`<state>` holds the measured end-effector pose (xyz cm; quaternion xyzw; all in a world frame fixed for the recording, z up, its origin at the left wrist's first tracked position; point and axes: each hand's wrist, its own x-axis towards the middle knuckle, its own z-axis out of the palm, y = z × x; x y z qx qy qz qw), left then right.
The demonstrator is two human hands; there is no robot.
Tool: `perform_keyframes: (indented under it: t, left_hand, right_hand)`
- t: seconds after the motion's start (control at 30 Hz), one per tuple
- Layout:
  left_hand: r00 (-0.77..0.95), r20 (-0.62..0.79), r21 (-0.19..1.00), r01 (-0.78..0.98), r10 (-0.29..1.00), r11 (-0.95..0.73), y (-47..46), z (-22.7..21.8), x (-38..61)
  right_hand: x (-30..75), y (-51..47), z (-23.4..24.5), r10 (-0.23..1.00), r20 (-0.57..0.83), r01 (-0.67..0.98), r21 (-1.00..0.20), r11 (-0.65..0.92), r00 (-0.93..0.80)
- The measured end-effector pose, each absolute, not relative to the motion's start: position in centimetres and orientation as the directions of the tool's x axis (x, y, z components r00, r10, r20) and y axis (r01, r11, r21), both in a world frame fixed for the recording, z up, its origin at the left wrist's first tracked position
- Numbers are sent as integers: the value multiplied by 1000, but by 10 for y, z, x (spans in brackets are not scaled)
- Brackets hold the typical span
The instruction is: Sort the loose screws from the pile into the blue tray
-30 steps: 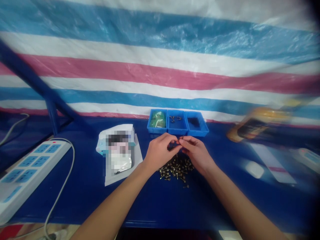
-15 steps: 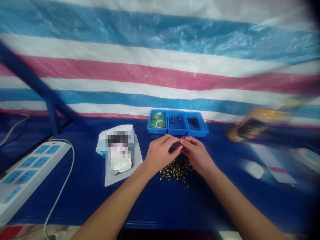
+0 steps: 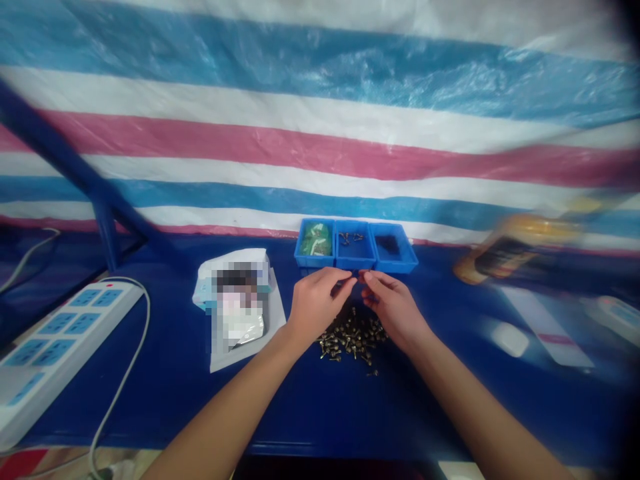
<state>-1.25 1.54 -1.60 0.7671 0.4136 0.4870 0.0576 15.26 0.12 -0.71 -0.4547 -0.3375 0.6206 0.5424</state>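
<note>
Two pinching hands almost meet, left hand (image 3: 316,300) and right hand (image 3: 396,308), what they grip too small to tell, with heaped metal parts (image 3: 353,337) below, between them.

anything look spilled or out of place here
Perhaps: the heap of small brass-coloured metal pieces lies loose on the blue table, not in the small blue plastic trays behind it, with one stray piece at its near edge; that may be deliberate. Nothing looks plainly damaged, though the right side is blurred.
</note>
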Motion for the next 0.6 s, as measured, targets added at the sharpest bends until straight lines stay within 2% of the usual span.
perform_keyframes:
  t: [0.33, 0.6]
  left_hand:
    - [114, 658, 525, 639, 744, -562, 17, -16, -13]
    - [111, 690, 506, 633, 716, -586, 19, -17, -14]
  right_hand:
    - [156, 4, -5, 981, -193, -338, -923, -183, -6]
    - [157, 3, -6, 991, -133, -169, -977, -128, 18]
